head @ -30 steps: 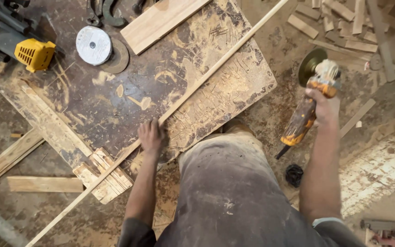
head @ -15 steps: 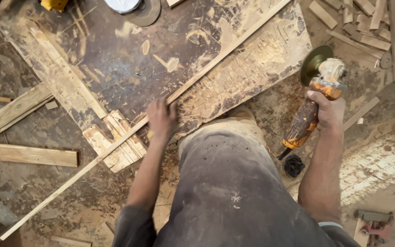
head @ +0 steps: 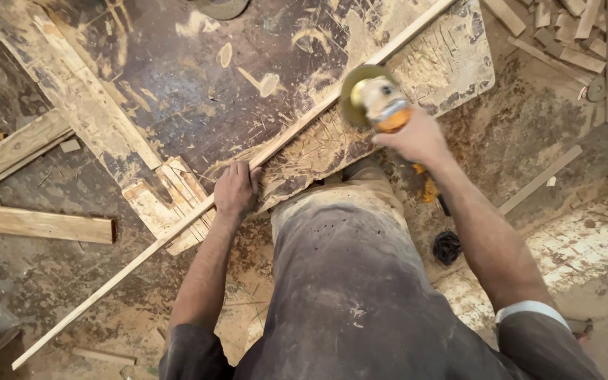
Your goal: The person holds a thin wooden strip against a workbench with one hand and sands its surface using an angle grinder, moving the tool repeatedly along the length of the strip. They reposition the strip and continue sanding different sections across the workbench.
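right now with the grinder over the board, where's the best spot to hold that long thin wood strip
Press down on the long thin strip from above, at its middle stretch where it lies flat on the worn board. The left hand is already there, well apart from the grinder in the right hand. The strip's lower end overhangs the floor unsupported, so it likely flexes there.

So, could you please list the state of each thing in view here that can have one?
Left hand: pressed flat on the long thin wooden strip.
Right hand: gripping the angle grinder.
Angle grinder: held over the strip, disc down; spinning or not cannot be told.
Long thin wooden strip: lying diagonally across the worn board.
Short plank: lying loose on the floor.
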